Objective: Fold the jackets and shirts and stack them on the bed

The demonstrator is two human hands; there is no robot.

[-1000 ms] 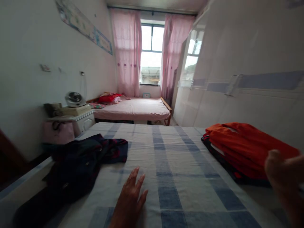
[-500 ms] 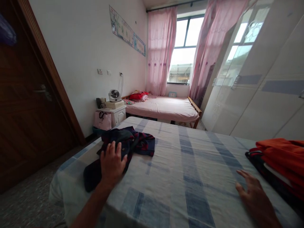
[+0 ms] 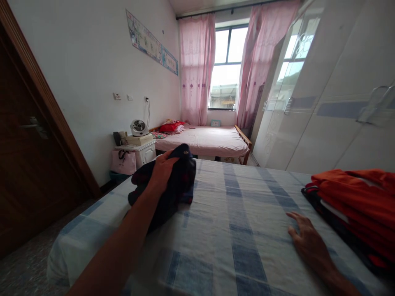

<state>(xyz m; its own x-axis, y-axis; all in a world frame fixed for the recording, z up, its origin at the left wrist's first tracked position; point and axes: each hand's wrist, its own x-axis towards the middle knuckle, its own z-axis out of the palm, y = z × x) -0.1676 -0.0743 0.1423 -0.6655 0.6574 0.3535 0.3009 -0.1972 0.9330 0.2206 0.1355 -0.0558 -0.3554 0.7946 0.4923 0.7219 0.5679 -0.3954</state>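
Two bare hands, one dark navy garment with a red check, one stack of folded clothes and two beds are in view. The left hand (image 3: 164, 167) is closed on the dark navy cloth garment with a red check (image 3: 183, 179), pinching it near its top edge, where one small round button shows. The garment lies within and around that hand — bunched, raised at the top and hanging forward and to the right of the fingers, with part of it hidden behind the forearm; whether its lower edge touches the bed is unclear. The right hand (image 3: 310, 242) is empty, its fingers loosely spread above or on the blue-and-white checked cotton sheet (image 3: 212, 230) — I cannot tell whether it touches — well apart from the garment. Just beside it, on the right, sits the stack of folded clothes topped with bright orange cloth (image 3: 354, 197). Beyond the near bed are one bed with a pale pink sheet (image 3: 206, 142), one small round white fan (image 3: 138, 128) and two sheer pink curtains (image 3: 196, 61).
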